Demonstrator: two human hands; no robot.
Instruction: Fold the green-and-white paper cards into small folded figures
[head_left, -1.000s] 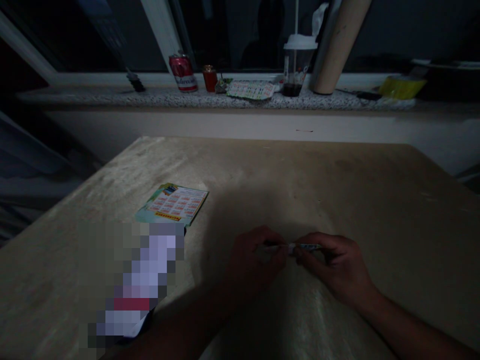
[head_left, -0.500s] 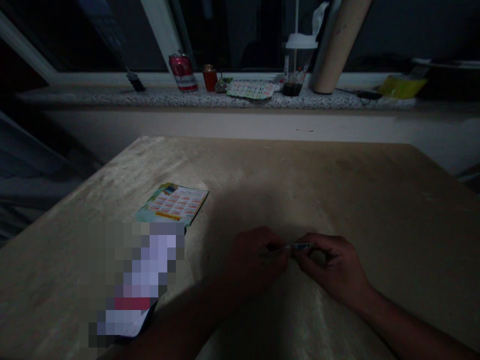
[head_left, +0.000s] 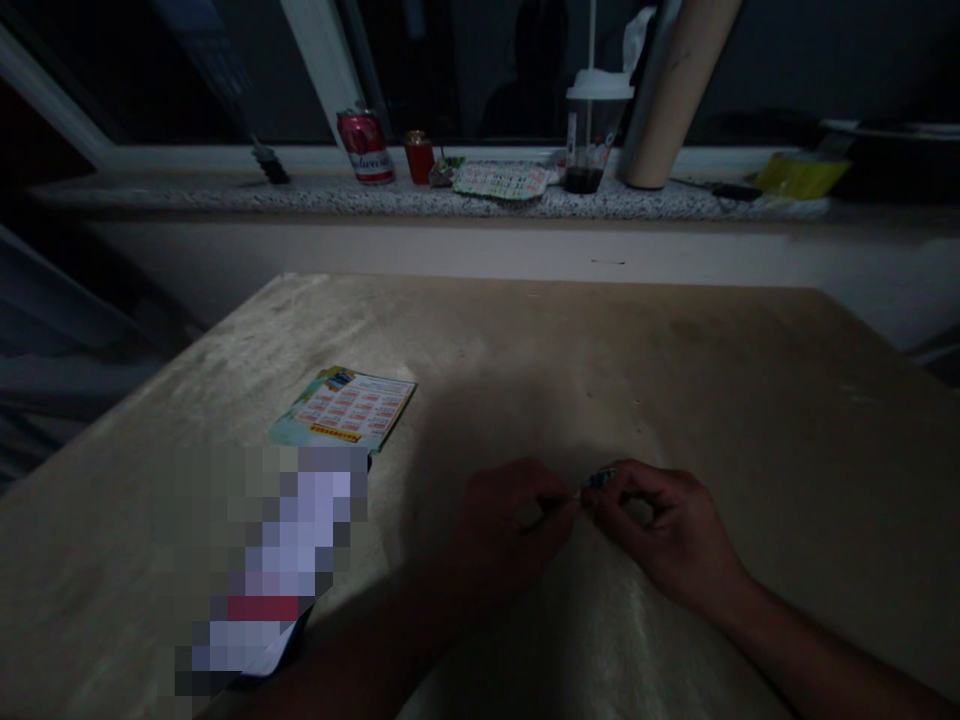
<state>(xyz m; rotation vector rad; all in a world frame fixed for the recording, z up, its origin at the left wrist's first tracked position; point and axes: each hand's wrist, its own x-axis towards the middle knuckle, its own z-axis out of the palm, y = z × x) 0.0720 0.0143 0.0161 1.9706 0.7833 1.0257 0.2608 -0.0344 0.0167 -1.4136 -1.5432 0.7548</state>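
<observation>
Low over the table, my left hand [head_left: 514,510] and my right hand [head_left: 664,520] meet almost fingertip to fingertip, each closed in a pinch. Between them is a small, thin printed strip [head_left: 600,479], dark with pale and bluish marks. It sticks up above my right thumb and index finger. A tiny pale bit of it shows at my left fingertips, and the rest is hidden by the fingers. Dim light leaves its material unclear.
On the table's left lie a printed calendar-like card [head_left: 349,405] and a blurred-out phone-like object [head_left: 292,560]. Along the windowsill [head_left: 315,198] stand a red can [head_left: 365,148], an orange-red jar [head_left: 419,158], a lidded cup with straw [head_left: 596,130] and a cardboard tube [head_left: 682,95].
The printed strip has gone from nearly level to tilted and bunched at my right fingertips. Its thin part across my left hand no longer shows. Both hands stay in nearly the same place.
</observation>
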